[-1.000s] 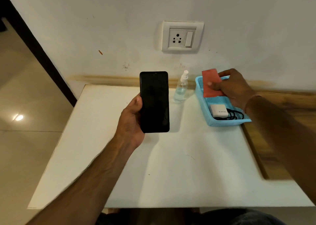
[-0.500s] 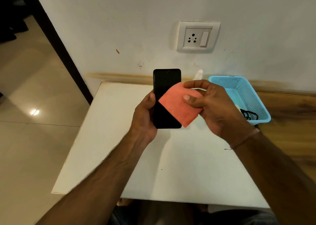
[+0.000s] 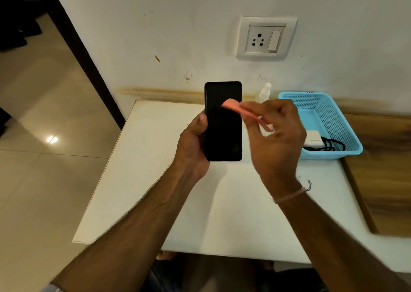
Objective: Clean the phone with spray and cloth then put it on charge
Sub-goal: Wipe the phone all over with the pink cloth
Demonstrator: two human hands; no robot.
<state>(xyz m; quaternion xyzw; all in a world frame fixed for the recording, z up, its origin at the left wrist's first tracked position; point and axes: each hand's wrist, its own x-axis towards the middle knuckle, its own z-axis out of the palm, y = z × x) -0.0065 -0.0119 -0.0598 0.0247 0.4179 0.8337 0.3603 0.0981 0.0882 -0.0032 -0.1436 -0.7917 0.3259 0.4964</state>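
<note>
A black phone [image 3: 223, 125] stands upright above the white table [image 3: 142, 180], its dark screen facing me, held at its left edge by my left hand [image 3: 193, 145]. My right hand [image 3: 275, 136] grips a pink cloth [image 3: 235, 107], whose free end rests on the upper right of the screen. A small clear spray bottle [image 3: 264, 92] with a white nozzle stands by the wall, mostly hidden behind my right hand. A white charger [image 3: 313, 141] with a black cable [image 3: 329, 146] lies in the blue basket [image 3: 333, 118].
A white wall socket with a switch [image 3: 265, 38] sits on the wall above the table. A wooden surface [image 3: 382, 169] adjoins the table on the right. Tiled floor [image 3: 44, 158] and a dark door frame are to the left.
My right hand lifted the pink cloth out of the basket and brought it left onto the phone's screen; the cloth now looks folded edge-on. The phone stays upright in my left hand.
</note>
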